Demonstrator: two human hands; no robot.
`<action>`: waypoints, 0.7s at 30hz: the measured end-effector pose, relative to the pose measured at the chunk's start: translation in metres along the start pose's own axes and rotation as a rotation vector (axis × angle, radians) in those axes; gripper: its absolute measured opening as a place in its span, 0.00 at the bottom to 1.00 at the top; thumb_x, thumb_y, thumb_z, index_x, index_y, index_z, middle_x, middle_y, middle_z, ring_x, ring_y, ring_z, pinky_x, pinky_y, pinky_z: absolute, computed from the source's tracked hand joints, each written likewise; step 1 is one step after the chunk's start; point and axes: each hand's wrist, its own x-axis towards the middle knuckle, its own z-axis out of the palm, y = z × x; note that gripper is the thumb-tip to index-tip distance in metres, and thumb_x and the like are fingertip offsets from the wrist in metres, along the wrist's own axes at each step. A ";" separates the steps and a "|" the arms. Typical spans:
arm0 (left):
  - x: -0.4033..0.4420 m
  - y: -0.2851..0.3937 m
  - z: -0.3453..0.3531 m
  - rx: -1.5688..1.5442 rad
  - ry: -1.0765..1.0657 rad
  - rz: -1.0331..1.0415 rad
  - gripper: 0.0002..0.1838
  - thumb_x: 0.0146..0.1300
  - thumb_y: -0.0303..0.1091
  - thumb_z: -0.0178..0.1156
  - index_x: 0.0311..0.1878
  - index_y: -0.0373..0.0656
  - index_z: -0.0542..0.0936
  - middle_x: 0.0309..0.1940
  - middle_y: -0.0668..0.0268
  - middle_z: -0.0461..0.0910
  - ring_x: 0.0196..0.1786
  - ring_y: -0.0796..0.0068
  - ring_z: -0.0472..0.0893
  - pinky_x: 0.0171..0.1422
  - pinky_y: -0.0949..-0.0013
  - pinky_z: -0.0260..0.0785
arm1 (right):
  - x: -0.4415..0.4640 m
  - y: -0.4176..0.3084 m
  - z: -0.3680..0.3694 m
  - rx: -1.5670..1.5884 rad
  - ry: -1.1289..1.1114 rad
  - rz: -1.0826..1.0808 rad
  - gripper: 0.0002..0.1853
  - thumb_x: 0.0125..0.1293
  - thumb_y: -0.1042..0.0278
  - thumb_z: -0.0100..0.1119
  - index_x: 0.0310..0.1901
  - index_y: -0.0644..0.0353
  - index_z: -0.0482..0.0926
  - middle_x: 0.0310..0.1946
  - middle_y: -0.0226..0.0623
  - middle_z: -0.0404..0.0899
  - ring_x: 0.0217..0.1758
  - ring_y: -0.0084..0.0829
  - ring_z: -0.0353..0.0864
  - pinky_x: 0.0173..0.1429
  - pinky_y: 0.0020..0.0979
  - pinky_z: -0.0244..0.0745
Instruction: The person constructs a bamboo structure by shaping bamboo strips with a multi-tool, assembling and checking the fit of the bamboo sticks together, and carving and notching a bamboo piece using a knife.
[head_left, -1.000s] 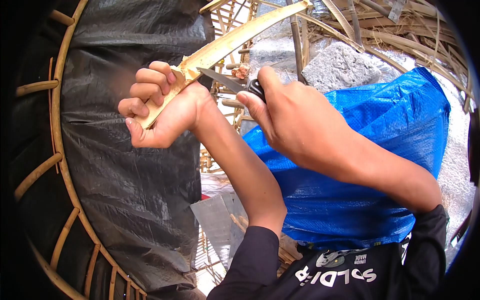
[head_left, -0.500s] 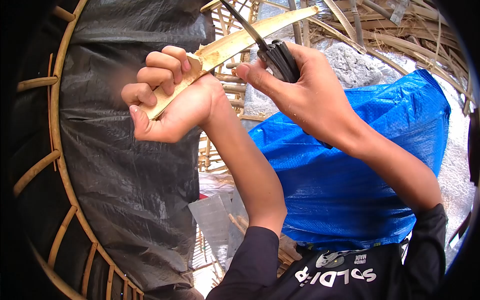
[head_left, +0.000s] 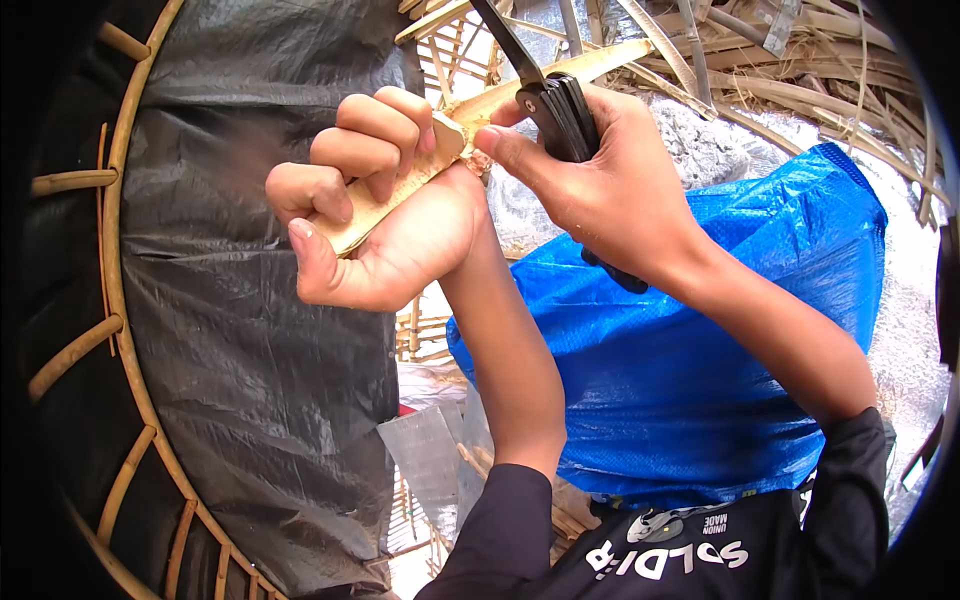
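A pale, split strip of bamboo or wood [head_left: 400, 196] lies across my left hand [head_left: 385, 215], whose fingers are curled round its lower end. The strip slants up to the right, and its edge is ragged beside my palm. My right hand [head_left: 615, 180] is closed on the black handle of a knife [head_left: 562, 118]. The knife's blade points up and to the left, crossing over the strip's upper part. My right thumb rests close to the ragged place, beside my left wrist.
A blue plastic sheet [head_left: 700, 350] covers the lap. Black sheeting [head_left: 260, 340] hangs at the left behind a curved pole frame [head_left: 118, 270]. A grey stone [head_left: 700, 145] and a heap of dry strips [head_left: 800, 75] lie at the upper right. A grey flat piece [head_left: 425, 450] is below.
The knife has swung from the ragged part of the strip to point upward. My left hand has moved right with the strip, nearer my right hand.
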 end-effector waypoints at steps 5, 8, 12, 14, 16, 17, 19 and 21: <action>-0.001 0.000 0.003 -0.023 0.000 -0.007 0.15 0.64 0.46 0.45 0.27 0.47 0.58 0.13 0.63 0.57 0.18 0.70 0.55 0.24 0.62 0.53 | 0.006 0.005 -0.003 -0.089 0.024 -0.085 0.09 0.61 0.68 0.63 0.32 0.68 0.82 0.16 0.36 0.76 0.23 0.21 0.72 0.31 0.32 0.70; -0.001 0.000 0.001 -0.044 0.018 -0.011 0.15 0.64 0.46 0.44 0.28 0.47 0.58 0.13 0.63 0.58 0.17 0.70 0.55 0.22 0.62 0.53 | 0.007 0.012 -0.001 0.009 0.014 -0.038 0.09 0.66 0.65 0.66 0.39 0.63 0.81 0.12 0.21 0.67 0.13 0.12 0.63 0.17 0.23 0.57; 0.002 0.002 -0.002 0.011 0.002 0.002 0.16 0.64 0.46 0.44 0.27 0.47 0.58 0.12 0.64 0.56 0.17 0.72 0.54 0.22 0.64 0.51 | 0.011 0.011 -0.007 -0.040 0.039 0.015 0.10 0.63 0.66 0.63 0.30 0.65 0.81 0.15 0.31 0.74 0.20 0.20 0.72 0.26 0.30 0.68; 0.005 0.006 -0.006 0.034 0.010 0.006 0.16 0.64 0.46 0.44 0.27 0.48 0.58 0.11 0.65 0.55 0.17 0.72 0.53 0.21 0.65 0.51 | 0.014 0.008 -0.014 -0.004 0.022 0.165 0.13 0.65 0.62 0.63 0.28 0.62 0.79 0.14 0.28 0.71 0.16 0.17 0.70 0.21 0.27 0.64; 0.007 0.012 -0.014 0.063 0.104 0.006 0.16 0.63 0.47 0.44 0.26 0.48 0.58 0.11 0.67 0.53 0.18 0.74 0.52 0.22 0.66 0.50 | 0.021 0.008 -0.022 -0.006 0.000 0.266 0.23 0.68 0.47 0.62 0.25 0.60 0.73 0.12 0.24 0.66 0.13 0.16 0.66 0.17 0.25 0.60; 0.008 0.015 -0.019 0.080 0.114 0.005 0.16 0.63 0.48 0.45 0.25 0.49 0.58 0.11 0.68 0.53 0.18 0.74 0.51 0.22 0.66 0.50 | 0.023 0.007 -0.025 0.015 -0.005 0.303 0.26 0.68 0.44 0.60 0.25 0.60 0.74 0.12 0.24 0.66 0.13 0.16 0.65 0.17 0.25 0.60; 0.009 0.016 -0.025 0.058 0.124 0.020 0.16 0.63 0.47 0.45 0.25 0.49 0.58 0.11 0.68 0.53 0.18 0.74 0.51 0.22 0.66 0.50 | 0.022 -0.003 -0.025 -0.007 -0.058 0.346 0.31 0.71 0.38 0.53 0.28 0.64 0.76 0.13 0.24 0.64 0.14 0.18 0.65 0.19 0.27 0.61; 0.008 0.015 -0.027 0.034 0.137 0.028 0.16 0.64 0.47 0.44 0.25 0.49 0.58 0.11 0.68 0.54 0.18 0.74 0.51 0.22 0.66 0.50 | 0.014 -0.001 -0.016 -0.116 -0.144 0.174 0.29 0.76 0.46 0.48 0.35 0.72 0.78 0.14 0.38 0.68 0.18 0.34 0.71 0.28 0.38 0.68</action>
